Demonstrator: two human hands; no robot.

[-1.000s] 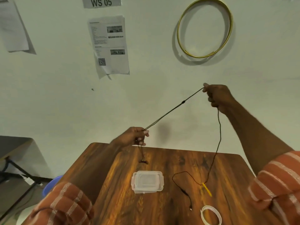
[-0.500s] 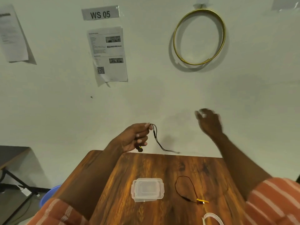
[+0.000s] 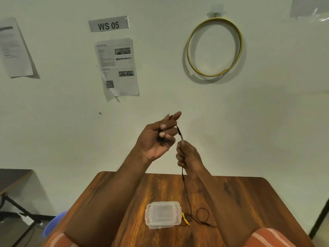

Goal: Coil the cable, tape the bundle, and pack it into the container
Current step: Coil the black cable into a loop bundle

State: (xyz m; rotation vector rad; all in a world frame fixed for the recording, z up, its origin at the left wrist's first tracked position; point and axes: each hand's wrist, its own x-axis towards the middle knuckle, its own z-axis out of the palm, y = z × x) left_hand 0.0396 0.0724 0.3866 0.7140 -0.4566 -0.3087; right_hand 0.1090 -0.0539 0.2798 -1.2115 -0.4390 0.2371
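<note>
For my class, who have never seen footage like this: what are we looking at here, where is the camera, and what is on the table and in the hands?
There is no machine here. A person wears one camera on the head, looking forward and down, so you see that person's own two arms. The left hand is raised, holding gathered loops of a thin black cable. The right hand pinches the same cable just below; the rest hangs down to the wooden table, where its tail lies in a loose loop. Beside that loop sits a clear plastic container with its lid on. Something small and yellow lies against the container; I cannot tell what it is.
</note>
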